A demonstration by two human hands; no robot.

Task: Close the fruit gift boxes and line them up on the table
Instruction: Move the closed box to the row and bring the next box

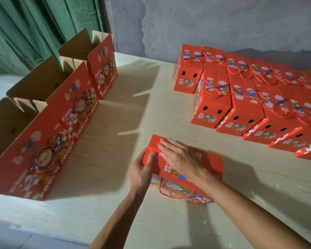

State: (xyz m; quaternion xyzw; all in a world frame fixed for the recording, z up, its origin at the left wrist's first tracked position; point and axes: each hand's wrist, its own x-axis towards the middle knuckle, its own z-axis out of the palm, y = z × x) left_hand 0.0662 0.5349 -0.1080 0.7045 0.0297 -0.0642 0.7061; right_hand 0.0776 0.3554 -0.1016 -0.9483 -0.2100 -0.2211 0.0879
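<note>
a: where's the box being worked on?

b: the red gift box (183,169) lies near the front of the table (151,221), well apart from the closed boxes (250,108) lined up at the far right.

a: and the hands?

b: the right hand (180,157) lies flat on the top flap, fingers straight, pressing down. the left hand (142,169) cups the left end, fingers against the end panel, thumb side toward the near face. neither pinches anything.

a: how would you finish the close well?

b: i'd hold the top flap down flat while the left fingers push the end tab fully in, so the edge sits flush. mind the cord handle (178,194) hanging on the near face; it could snag.

a: the open boxes (52,126) on the left?

b: three stand there with flaps up, not yet done.
</note>
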